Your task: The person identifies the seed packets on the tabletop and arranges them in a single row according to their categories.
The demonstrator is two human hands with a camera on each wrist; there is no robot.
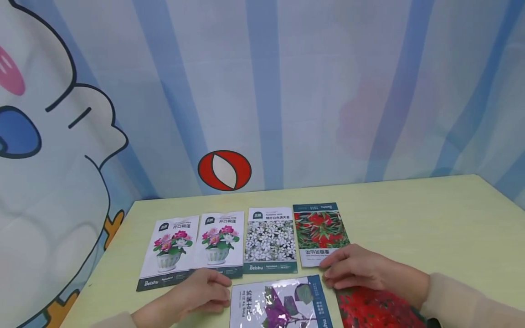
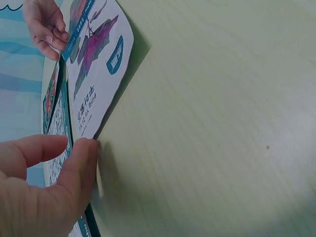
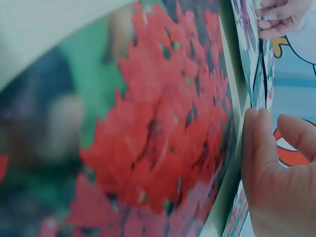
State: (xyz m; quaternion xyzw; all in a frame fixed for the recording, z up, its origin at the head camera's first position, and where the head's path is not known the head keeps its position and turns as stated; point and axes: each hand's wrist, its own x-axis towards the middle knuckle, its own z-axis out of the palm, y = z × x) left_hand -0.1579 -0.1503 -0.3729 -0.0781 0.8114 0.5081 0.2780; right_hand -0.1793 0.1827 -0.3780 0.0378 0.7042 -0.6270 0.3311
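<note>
A seed packet with purple leaves (image 1: 283, 303) lies sideways at the table's front edge, between my two hands. At its left edge is my left hand (image 1: 194, 291), thumb and finger apart; in the left wrist view a fingertip meets the packet's corner. My right hand (image 1: 369, 271) is by its upper right corner, with nearly straight fingers. Those fingertips also come close to the lower edge of a red-flower packet (image 1: 320, 232), which lies upside down. Partly under my right wrist is a large red-flower packet (image 1: 375, 307), cut off by the frame.
Two matching potted-flower packets (image 1: 168, 253) overlap at the left of the back row. Beside them lies a white-flower packet (image 1: 270, 241). The pale yellow table (image 1: 430, 218) meets a blue striped backdrop (image 1: 320, 91) behind; a cartoon figure (image 1: 49, 205) is at the left.
</note>
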